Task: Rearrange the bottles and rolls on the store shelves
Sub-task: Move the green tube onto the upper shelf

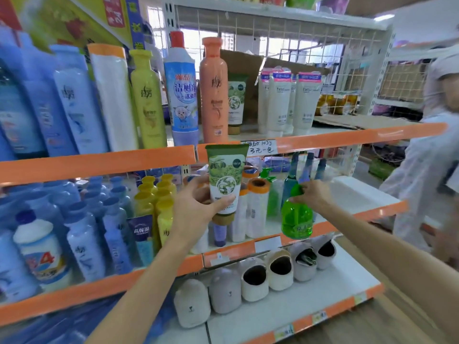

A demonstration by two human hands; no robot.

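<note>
Green tube (225,180) | left hand (196,209) fingers gripping it | right hand (314,194) fingers pinching spray bottle (296,217) top

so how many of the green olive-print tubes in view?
2. One tube is held cap-down in the left hand in front of the shelf edge; the other tube stands on the upper shelf behind the peach bottle. More may be hidden.

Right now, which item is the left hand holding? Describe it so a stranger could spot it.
Start at the orange-edged top shelf. Just below its front edge, the left hand holds up a tube, cap down. Unlike the translucent green spray bottle beside it, it is white with a green olive label.
</note>
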